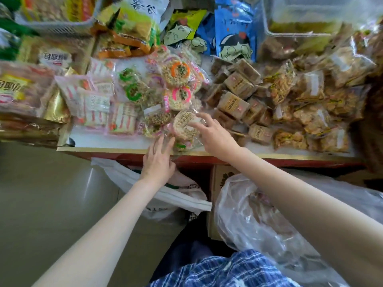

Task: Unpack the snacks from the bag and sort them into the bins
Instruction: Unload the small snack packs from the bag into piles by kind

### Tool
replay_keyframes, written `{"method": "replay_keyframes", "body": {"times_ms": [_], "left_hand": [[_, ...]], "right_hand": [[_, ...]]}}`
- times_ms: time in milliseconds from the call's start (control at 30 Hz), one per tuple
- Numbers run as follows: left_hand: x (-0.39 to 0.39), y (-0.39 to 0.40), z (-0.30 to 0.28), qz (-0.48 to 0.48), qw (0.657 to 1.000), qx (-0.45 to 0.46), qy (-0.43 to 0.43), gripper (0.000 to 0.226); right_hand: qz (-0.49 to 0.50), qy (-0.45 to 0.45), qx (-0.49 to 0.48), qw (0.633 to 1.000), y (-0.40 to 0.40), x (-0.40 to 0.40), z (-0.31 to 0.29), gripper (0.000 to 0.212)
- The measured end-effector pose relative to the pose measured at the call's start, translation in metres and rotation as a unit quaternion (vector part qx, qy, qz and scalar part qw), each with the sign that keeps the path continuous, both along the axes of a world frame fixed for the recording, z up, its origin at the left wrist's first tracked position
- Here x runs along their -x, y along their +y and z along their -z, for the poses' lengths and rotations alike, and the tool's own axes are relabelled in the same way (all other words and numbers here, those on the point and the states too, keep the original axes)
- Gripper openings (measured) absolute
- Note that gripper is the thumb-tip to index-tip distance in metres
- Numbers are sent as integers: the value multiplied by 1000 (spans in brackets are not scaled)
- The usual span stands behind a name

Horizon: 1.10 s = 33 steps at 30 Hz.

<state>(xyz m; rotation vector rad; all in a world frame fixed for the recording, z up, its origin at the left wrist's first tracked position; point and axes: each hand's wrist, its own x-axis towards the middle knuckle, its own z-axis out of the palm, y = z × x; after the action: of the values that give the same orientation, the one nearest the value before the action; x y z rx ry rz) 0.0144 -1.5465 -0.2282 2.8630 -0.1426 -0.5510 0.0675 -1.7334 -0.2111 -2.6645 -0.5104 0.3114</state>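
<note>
Both hands over the near edge of the desk (pixel 107 149), working the round rice-cake packs.

Left hand (pixel 158 162): fingers straight and spread, holding nothing. Fingertips touch the near edge of the clear-wrapped rice-cake pack (pixel 184 126), which lies just beyond them, towards the right hand.

Right hand (pixel 215 134): fingers also extended and apart, no grip. They rest on or just over the same pack's right side; motion blur there, so I can't tell contact for sure.

Key relation: the pack sits between the two hands, ahead of the left fingertips and left of the right palm. It's a roughly round disc, lying flat-ish, slightly tilted, so no real long axis to line up with. The right hand is a bit nearer and further over it, so my guess is the right takes it or both push it in.

More of the same discs, with orange, pink and green labels (pixel 178 79), lie further out beyond both hands. Brown square packs (pixel 236 92) are to the right of the right hand. White stick packs (pixel 97 104) are left of the left hand.

Source looks like the clear plastic bag (pixel 259 214) under the right forearm, below desk level. White wire bin (pixel 62 25) sits far out, left of the left hand.

Risk: slippery film, pack near the desk edge.
</note>
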Motion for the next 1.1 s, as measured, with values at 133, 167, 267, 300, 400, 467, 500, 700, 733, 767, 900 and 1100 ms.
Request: {"method": "replay_keyframes", "body": {"times_ms": [133, 167, 267, 300, 400, 467, 500, 700, 733, 767, 900, 1100], "left_hand": [[-7, 2, 8, 32, 998, -22, 56, 71], [-8, 1, 8, 26, 998, -14, 55, 70], [-6, -2, 7, 7, 1000, 10, 26, 66], [-2, -4, 7, -6, 1000, 19, 6, 65], [10, -10, 5, -40, 993, 62, -88, 57], [16, -17, 4, -16, 985, 80, -152, 49], [17, -22, 2, 11, 983, 81, -165, 47], [32, -79, 3, 155, 977, 81, -125, 54], [39, -93, 6, 178, 975, 82, -103, 56], [46, -106, 9, 205, 972, 85, -75, 58], [69, -158, 26, 325, 943, 37, 67, 55], [73, -194, 36, 366, 910, -142, 134, 63]], "right_hand": [[-86, 14, 111, 990, -1, 12, 12, 77], [-85, 13, 119, 989, -2, 12, 11, 78], [-69, 18, 144, 987, -6, 16, 12, 77], [-61, 26, 146, 987, -8, 19, 12, 76], [-34, 40, 131, 990, -18, 24, 12, 76], [-15, 37, 109, 993, -28, 27, 10, 74], [-4, 31, 97, 995, -36, 30, 8, 72], [110, 42, 3, 993, -137, 85, -1, 52], [138, 47, -9, 989, -160, 103, -1, 48], [166, 52, -15, 985, -182, 123, 2, 44], [211, 134, 31, 968, -238, 200, 38, 37], [161, 241, 129, 948, -227, 213, 111, 68]]}}
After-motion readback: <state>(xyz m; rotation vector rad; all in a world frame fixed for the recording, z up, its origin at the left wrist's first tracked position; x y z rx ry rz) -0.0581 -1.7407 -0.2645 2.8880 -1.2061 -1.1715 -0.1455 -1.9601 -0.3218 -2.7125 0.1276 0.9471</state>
